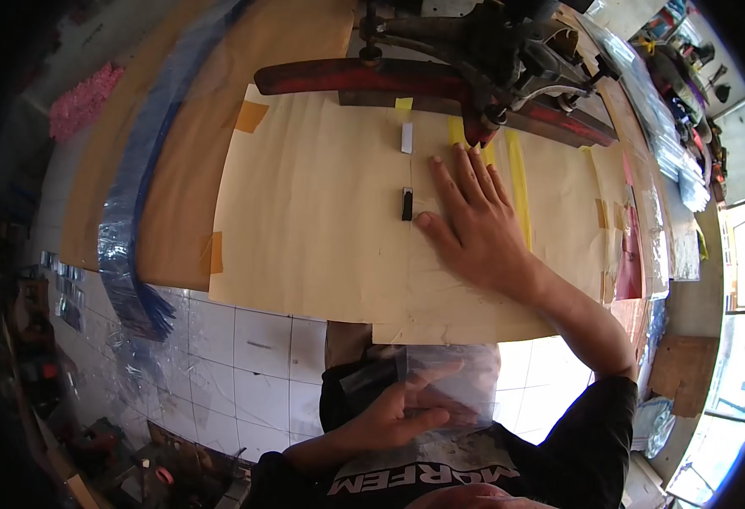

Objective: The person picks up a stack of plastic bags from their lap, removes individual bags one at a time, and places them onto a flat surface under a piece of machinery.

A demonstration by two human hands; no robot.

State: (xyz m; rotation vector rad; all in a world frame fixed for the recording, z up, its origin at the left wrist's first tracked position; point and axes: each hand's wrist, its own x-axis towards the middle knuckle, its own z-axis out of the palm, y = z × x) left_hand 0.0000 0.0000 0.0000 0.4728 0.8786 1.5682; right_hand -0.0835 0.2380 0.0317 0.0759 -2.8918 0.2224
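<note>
- resting palm down on the cream sheet (313,212), the right hand (478,220) has its fingers nearly straight and slightly parted, thumb spread wide, with nothing gripped; it seems to be steadying the sheet.
- the left hand (398,414) is half curled, a clear film (476,382) between thumb and fingers; the hold looks light, perhaps to spare the film creases.
- the film is in front of the person's shirt, just below the sheet's near edge; its own outline is hard to make out.
- brown tape (216,253) sits on the sheet's left edge, likely anchoring it to the board (182,182).
- a white tab (406,137) and a black tab (406,205) line up left of the right hand, maybe as guides; yellow tape (519,182) runs to its right.
- a red bar (347,76) bounds the far side. the right fingertips lie at its pointed part, touching or just beside, so forward room is tight.
- leftward there is more room, across the sheet towards the blue strips (122,229).
</note>
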